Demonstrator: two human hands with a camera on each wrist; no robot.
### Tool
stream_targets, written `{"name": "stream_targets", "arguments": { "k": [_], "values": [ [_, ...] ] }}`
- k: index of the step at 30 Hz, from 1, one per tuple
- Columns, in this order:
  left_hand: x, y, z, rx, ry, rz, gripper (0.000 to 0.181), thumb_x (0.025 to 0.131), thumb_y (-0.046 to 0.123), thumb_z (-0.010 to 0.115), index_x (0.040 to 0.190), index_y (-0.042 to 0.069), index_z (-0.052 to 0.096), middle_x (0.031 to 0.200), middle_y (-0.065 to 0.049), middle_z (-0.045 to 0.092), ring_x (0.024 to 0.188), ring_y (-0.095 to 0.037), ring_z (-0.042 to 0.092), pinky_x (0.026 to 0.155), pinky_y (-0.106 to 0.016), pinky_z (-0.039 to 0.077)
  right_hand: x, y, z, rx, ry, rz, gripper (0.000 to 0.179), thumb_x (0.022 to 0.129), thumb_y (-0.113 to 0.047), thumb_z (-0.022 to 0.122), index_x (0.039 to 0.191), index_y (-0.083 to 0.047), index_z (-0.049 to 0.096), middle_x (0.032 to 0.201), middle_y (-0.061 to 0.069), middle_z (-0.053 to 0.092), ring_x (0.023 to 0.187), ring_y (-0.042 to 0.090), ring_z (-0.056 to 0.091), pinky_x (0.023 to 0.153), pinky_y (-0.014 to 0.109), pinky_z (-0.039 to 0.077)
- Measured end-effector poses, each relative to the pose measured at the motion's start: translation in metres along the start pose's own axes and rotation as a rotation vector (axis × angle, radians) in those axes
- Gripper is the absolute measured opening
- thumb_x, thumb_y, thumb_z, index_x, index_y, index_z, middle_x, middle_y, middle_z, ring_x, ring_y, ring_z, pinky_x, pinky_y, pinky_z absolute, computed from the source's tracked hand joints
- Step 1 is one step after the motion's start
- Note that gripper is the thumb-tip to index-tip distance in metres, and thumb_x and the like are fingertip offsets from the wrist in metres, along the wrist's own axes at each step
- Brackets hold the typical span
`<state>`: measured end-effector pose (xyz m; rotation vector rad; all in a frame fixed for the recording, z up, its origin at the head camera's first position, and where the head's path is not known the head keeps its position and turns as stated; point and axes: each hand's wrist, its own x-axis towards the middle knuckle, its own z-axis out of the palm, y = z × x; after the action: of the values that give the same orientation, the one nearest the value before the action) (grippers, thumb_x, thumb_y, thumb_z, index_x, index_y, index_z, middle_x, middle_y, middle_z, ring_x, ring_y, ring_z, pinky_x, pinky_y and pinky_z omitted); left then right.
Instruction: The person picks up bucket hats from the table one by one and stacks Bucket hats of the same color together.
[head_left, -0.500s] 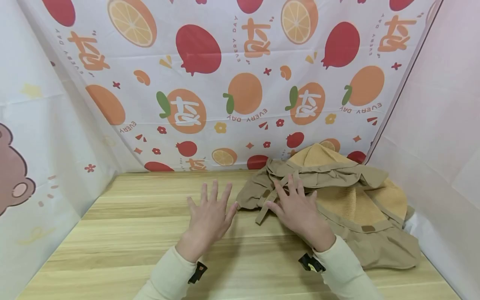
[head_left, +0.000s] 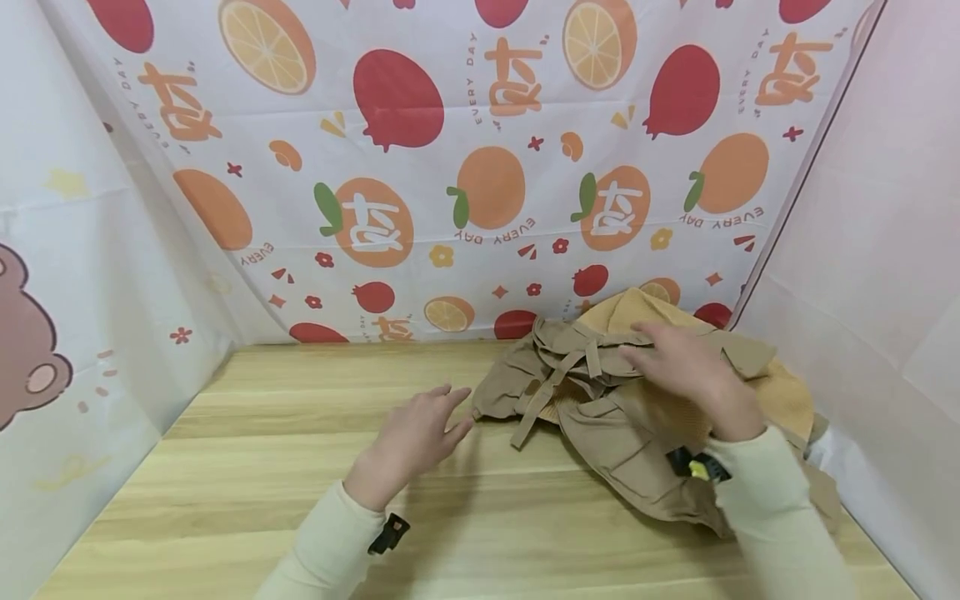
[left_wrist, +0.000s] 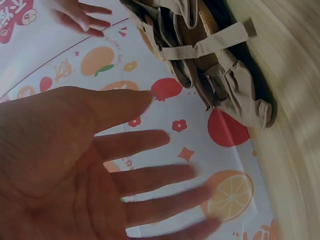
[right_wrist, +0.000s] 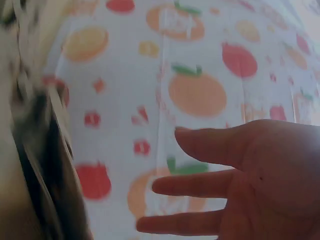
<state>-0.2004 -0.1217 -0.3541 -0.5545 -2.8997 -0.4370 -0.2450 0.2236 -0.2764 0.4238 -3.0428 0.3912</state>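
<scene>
Tan cloth-brimmed sun hats (head_left: 630, 467) with yellowish woven crowns lie in an overlapping pile on the right of the table. A loose cloth strap (head_left: 534, 417) hangs off the pile's left side. Above the pile hovers my right hand (head_left: 693, 371), fingers extended and nothing held; it hides part of the hats. My left hand (head_left: 408, 437) is held over the table, left of the pile, with loosely spread fingers. The left wrist view shows that hand's empty palm (left_wrist: 55, 155) and, beyond it, a hat's folded brim (left_wrist: 235, 95).
The wooden table (head_left: 262, 467) stretches to the left of the pile. A fruit-printed cloth (head_left: 480, 108) stands behind it, and white cloth (head_left: 855, 250) closes off the right side, close to the hats.
My right hand has moved right and slightly up, from the pile's left part to above its middle. The left hand has turned, its fingers now closer together and pointing rightward. The hats stay put.
</scene>
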Motion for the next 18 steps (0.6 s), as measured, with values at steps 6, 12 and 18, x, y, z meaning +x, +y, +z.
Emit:
{"name": "stream_targets", "arguments": {
  "k": [6,12,18],
  "values": [
    [0.003,-0.004,-0.01,-0.044,-0.136,0.015,0.04,0.093,0.023,0.077,0.129,0.007,0.071,0.125,-0.013,0.075,0.112,-0.034,0.073,0.091,-0.05,0.06,0.012,0.044,-0.038,-0.028,-0.102,0.034,0.063,0.104,-0.036,0.058,0.146,0.01,0.048,0.141,0.038,0.055,0.127,0.056,0.055,0.103,0.067,0.047],
    [0.006,-0.005,-0.016,-0.079,-0.363,0.1,0.041,0.094,0.023,0.075,0.134,0.011,0.069,0.136,-0.009,0.07,0.131,-0.033,0.063,0.11,-0.052,0.05,0.027,0.086,-0.054,-0.05,-0.139,0.02,0.052,0.101,-0.027,0.063,0.131,0.016,0.058,0.128,0.038,0.062,0.116,0.054,0.061,0.097,0.065,0.05],
    [0.008,-0.005,-0.015,-0.107,-0.468,0.119,0.042,0.096,0.022,0.073,0.136,0.009,0.067,0.138,-0.008,0.068,0.135,-0.032,0.059,0.114,-0.05,0.046,0.038,0.118,-0.063,-0.064,-0.24,0.079,0.048,0.099,-0.022,0.063,0.128,0.015,0.059,0.127,0.038,0.061,0.114,0.055,0.06,0.091,0.064,0.053]
  ]
}}
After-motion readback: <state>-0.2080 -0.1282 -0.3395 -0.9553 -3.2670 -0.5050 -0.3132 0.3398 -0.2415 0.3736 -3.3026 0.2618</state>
